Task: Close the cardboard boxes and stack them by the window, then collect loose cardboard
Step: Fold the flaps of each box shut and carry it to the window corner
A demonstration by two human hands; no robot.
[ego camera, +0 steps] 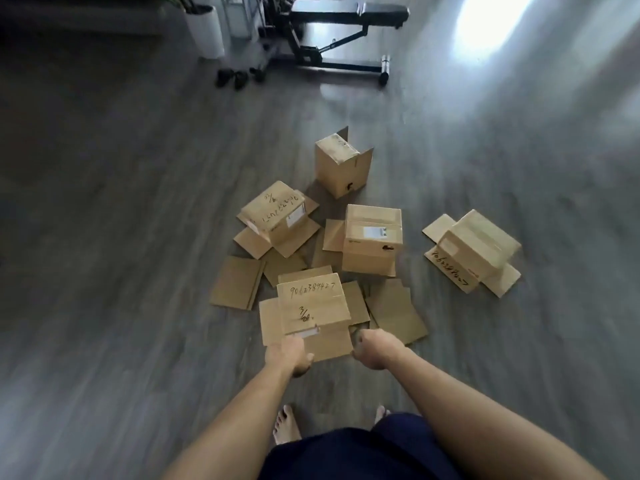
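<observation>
While both hands grip the near flap of the nearest box (pixel 313 303), left hand (pixel 289 355) and right hand (pixel 375 351) at its corners, closing begins; folding it over comes next. Box sits mid-floor (pixel 121 237).

You stand barefoot on a grey wood-grain floor (pixel 121 237). Five cardboard boxes (pixel 372 239) sit on it with flaps splayed, among loose cardboard sheets (pixel 236 282). Farther off rest a black weight bench (pixel 346 36), a white planter (pixel 206 31) and small dumbbells (pixel 232 77).
</observation>
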